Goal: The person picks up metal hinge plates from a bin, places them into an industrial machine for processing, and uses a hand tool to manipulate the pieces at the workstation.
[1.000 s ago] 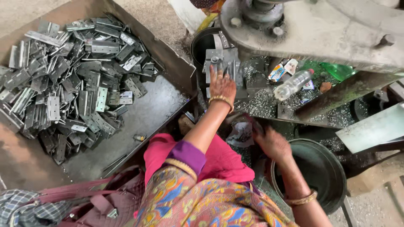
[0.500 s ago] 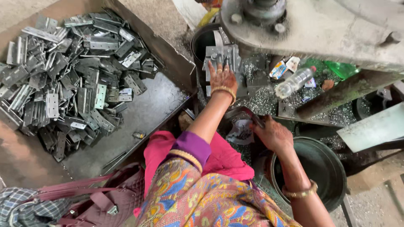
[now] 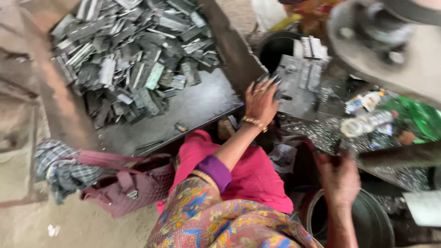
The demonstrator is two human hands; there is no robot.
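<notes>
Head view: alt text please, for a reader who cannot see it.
Seen from above, a person's left hand grips small grey metal pieces beside a press table, while the blurred right hand hangs above a dark round pan. A tray of scrap metal strips lies to the left.

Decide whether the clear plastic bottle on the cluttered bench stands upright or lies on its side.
Lying on its side. The clear plastic bottle stretches lengthwise across the metal scraps on the bench, beside green wrapping.
</notes>
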